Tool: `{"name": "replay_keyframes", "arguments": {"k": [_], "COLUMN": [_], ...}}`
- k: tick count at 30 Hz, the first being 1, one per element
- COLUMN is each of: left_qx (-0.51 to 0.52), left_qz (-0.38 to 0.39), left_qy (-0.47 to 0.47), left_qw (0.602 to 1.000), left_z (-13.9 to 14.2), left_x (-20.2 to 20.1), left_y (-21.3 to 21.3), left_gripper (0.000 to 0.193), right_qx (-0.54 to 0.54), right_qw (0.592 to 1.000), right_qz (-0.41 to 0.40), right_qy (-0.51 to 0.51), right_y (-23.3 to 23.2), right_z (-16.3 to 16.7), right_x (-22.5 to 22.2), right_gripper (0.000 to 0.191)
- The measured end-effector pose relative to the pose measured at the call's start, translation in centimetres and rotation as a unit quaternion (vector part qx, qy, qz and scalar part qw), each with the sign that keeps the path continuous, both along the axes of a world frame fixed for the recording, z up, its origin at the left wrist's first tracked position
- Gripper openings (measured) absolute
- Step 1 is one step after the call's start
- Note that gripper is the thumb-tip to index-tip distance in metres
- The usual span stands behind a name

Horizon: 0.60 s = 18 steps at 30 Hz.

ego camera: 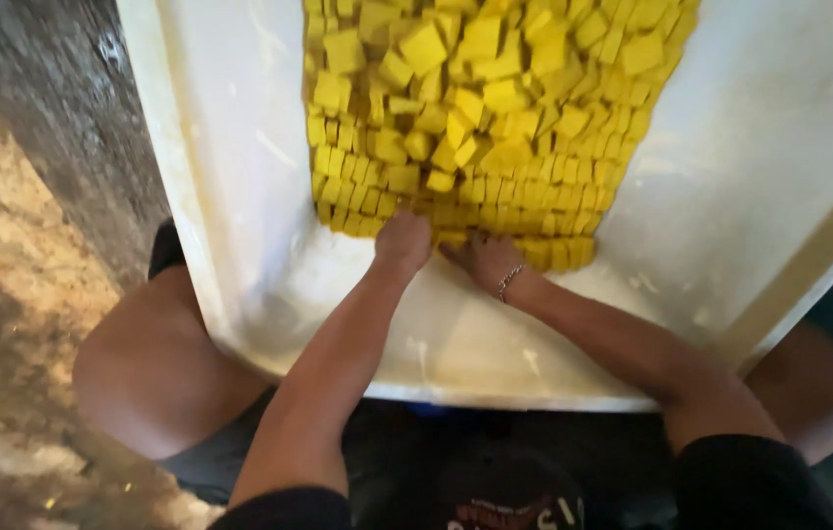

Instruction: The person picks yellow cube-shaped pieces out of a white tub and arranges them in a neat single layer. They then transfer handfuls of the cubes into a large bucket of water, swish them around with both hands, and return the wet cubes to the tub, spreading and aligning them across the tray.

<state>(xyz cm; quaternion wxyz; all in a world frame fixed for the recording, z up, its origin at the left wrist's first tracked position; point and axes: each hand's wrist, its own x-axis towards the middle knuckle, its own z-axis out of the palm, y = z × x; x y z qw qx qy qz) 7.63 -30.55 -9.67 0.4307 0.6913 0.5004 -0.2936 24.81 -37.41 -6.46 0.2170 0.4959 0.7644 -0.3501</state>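
Where the yellow blocks (495, 128) lie heaped and partly ranked in rows, we see them filling the upper middle of a white tray (240, 196) that rests across the seated person's bare knees. Our left hand (403, 241) and right hand (484, 260) press side by side against the near edge of the rows. The left hand is curled, knuckles uppermost, its fingers drawn together against the front blocks; the right hand lies flatter, fingers spread a little and tucked among the lowest row. Whether either hand actually pinches a block we cannot tell, since the fingertips are buried in the yellow mass. A thin bracelet (508, 283) circles the right wrist.

We judge the blocks light, firm enough to hold square edges, yet perhaps waxy or slightly slippery; they would best be taken by two opposite flat faces, or pushed along in a row from behind. The loose ones on top look liable to tumble.

Beyond the tray, a rough brown floor (14, 294) shows at left. The far end of the tray is cut off by the frame, and the heap's depth is hidden.
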Motion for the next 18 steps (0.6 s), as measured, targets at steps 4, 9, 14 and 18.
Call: {"name": "replay_keyframes", "arguments": {"k": [4, 9, 14, 18], "left_qx": [0.044, -0.052, -0.005, -0.047], "left_qz": [-0.022, -0.020, -0.101, -0.063], "left_qy": [-0.040, -0.100, -0.078, -0.111], "left_qw": [0.998, 0.993, 0.992, 0.991], "left_z": [-0.4, -0.6, -1.2, -1.0], "left_x": [1.3, 0.5, -0.4, -0.7], "left_y": [-2.1, -2.3, -1.9, -0.8], "left_gripper": [0.036, 0.033, 0.025, 0.042], "right_qx": [-0.102, -0.215, -0.140, -0.161], "right_qw": [0.994, 0.973, 0.981, 0.963], "right_qz": [-0.020, 0.013, -0.131, -0.206], "right_qy": [0.027, 0.087, 0.034, 0.057], "right_y": [0.4, 1.2, 0.9, 1.2], "right_z": [-1.8, -3.9, -2.4, -1.0], "right_x": [0.4, 1.7, 1.1, -0.1], "right_gripper": [0.053, 0.042, 0.035, 0.045]}}
